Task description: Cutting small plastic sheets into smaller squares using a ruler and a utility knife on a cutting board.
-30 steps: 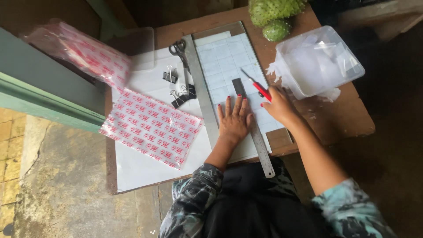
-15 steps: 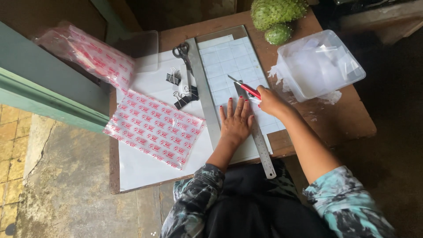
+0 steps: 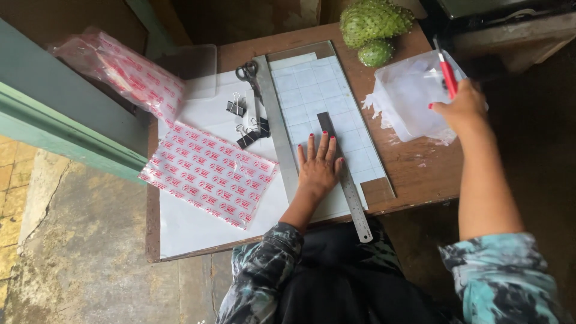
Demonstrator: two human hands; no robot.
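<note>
Your gridded white sheet [image 3: 312,102] lies on a glass cutting board [image 3: 384,191] in the upper middle of the frame, and your left hand [image 3: 319,168] presses flat on it with the fingers spread, palm down, grasping nothing; that pressure looks meant to pin the sheet and the steel ruler [image 3: 345,177] that runs along the right side of your hand, touching the little finger. The ruler slants from the middle of the sheet down past the table edge [image 3: 180,255], so its lower end overhangs your lap. Your right hand [image 3: 459,108] is lifted well apart from the sheet, at the upper right, clenched around a red-handled craft knife [image 3: 447,75] held with the handle up, just over a clear plastic tub [image 3: 408,99] with torn white scraps around it; the blade end is hidden in your fist, so you cannot tell whether it is out.

A second long metal straightedge [image 3: 277,129] lies along the left edge of the board. Left of it sit scissors [image 3: 247,73] and black binder clips [image 3: 249,135] on a large white sheet [image 3: 186,222], with a red-patterned plastic bag [image 3: 210,174] across it and another bag [image 3: 120,66] at the upper left. Two green spiky fruits [image 3: 375,21] crowd the top edge beside the tub, narrowing the space on that side
</note>
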